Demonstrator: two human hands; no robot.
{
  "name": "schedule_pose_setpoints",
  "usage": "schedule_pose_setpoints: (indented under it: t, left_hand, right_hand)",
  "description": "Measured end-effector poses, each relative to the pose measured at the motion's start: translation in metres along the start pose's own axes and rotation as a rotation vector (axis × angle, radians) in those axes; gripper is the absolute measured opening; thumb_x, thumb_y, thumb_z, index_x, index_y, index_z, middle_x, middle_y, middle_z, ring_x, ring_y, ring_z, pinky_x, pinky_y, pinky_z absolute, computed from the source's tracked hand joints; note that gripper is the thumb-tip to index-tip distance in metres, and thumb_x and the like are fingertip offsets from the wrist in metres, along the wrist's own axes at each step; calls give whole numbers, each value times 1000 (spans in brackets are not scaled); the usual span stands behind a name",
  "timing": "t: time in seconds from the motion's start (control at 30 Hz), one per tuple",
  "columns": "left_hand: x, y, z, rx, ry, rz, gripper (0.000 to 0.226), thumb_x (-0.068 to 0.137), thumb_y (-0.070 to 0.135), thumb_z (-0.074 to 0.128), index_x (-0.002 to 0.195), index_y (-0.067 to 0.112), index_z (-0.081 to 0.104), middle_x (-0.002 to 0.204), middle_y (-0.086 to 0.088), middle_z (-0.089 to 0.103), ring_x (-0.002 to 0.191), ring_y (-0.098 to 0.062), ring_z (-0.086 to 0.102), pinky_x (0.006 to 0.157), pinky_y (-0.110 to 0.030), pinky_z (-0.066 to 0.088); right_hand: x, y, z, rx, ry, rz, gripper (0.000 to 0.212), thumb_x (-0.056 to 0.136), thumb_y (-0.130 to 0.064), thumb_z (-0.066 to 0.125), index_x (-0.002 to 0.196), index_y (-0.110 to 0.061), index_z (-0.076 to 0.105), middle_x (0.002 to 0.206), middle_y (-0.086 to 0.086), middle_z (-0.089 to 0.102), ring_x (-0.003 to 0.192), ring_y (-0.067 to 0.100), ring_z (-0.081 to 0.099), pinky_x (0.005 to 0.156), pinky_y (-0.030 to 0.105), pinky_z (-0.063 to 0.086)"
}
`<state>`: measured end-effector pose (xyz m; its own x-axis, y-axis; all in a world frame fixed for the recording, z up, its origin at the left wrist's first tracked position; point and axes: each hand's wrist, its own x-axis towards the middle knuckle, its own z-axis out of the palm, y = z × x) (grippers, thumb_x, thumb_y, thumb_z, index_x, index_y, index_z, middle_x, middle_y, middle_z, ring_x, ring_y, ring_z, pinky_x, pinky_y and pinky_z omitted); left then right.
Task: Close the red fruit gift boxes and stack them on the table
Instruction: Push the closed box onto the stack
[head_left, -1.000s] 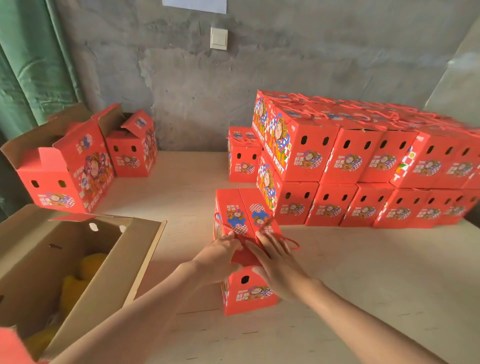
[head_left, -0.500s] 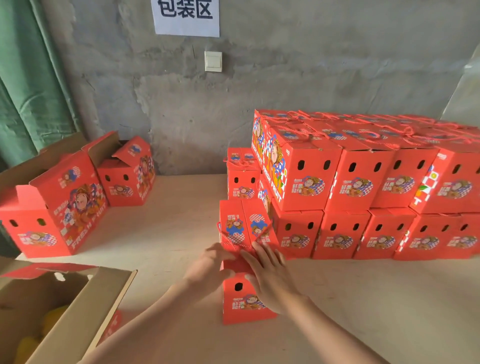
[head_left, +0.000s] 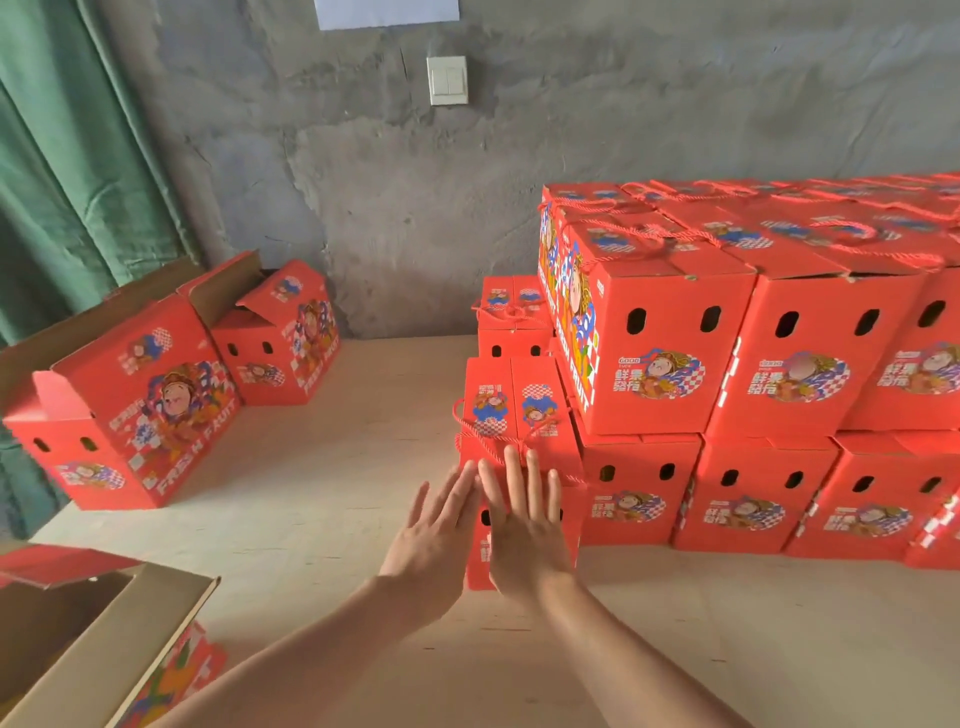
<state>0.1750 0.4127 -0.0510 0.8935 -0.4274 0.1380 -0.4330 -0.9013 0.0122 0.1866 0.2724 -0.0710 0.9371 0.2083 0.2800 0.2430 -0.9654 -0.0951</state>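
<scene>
Two open red cardboard gift boxes (head_left: 130, 405) stand at the left of the pale wooden table (head_left: 337, 493). The left hand (head_left: 431, 540) and right hand (head_left: 524, 535), fingers straight, lie flat on the near face of a closed red rope-handled gift box (head_left: 514, 410), just beside the stacked closed red boxes (head_left: 779, 364).

The left grip (head_left: 436, 540) and right grip (head_left: 524, 535) sit side by side at lower centre of the frame, flat, fingers straight and pointing upward. The bare forearms (head_left: 311, 660) converge from the bottom edge.
</scene>
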Motion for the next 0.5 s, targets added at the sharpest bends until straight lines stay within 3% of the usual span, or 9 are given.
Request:
schedule_pose_setpoints:
  t: [0.17, 0.4, 0.5]
  left_hand:
    - [51, 2, -16, 77, -160, -139, 84, 86, 0, 36, 149, 15, -17, 156, 2, -26, 143, -22, -23, 110, -49, -18]
    - [93, -16, -34, 67, -271, -140, 79, 87, 4, 40, 152, 19, -3, 159, 3, -8, 147, -22, -4, 113, -58, -7]
    - [90, -18, -44, 63, -281, -137, 79, 86, 3, 41, 152, 25, 4, 159, 7, 2, 147, -24, 2, 112, -59, -7]
  right_hand:
    - [47, 18, 3, 4, -97, 20, 94, 89, -21, 44, 136, -21, -37, 148, 10, -38, 126, 32, -45, 98, 45, -35]
    - [86, 23, -6, 68, -277, 29, 106, 82, -21, 58, 145, -21, -27, 149, 8, -38, 128, 27, -44, 100, 45, -31]
    - [91, 21, -25, 40, -443, 63, 104, 83, -20, 59, 147, -22, -22, 150, 10, -36, 134, 31, -38, 107, 47, -24]
